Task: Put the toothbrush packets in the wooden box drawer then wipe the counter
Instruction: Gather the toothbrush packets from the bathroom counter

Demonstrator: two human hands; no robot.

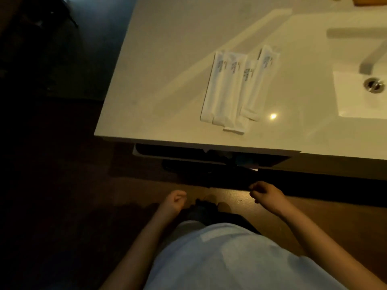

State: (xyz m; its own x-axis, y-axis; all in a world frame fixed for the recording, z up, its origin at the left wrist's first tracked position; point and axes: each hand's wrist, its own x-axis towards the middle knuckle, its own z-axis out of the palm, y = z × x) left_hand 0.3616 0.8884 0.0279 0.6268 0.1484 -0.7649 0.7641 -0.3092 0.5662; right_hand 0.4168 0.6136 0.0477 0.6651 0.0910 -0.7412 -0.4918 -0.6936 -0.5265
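Observation:
Several white toothbrush packets (pixel 232 88) lie side by side and partly overlapping on the white counter (pixel 167 70), near its front edge. An orange-brown wooden thing (pixel 369 0), cut off by the frame, shows at the counter's far right corner. Both hands hang below the counter's front edge, over the floor. My left hand (pixel 174 200) is loosely curled with nothing in it. My right hand (pixel 266 194) has its fingers curled too, close to the corner of a dark panel (pixel 209 174) under the counter; nothing shows in it.
A white sink (pixel 356 105) with a metal drain (pixel 373 85) and a grey tap (pixel 368 59) is set into the counter at right. Under the counter a dark slot (pixel 272 160) gapes. The floor (pixel 125 195) is brown and dim, very dark at left.

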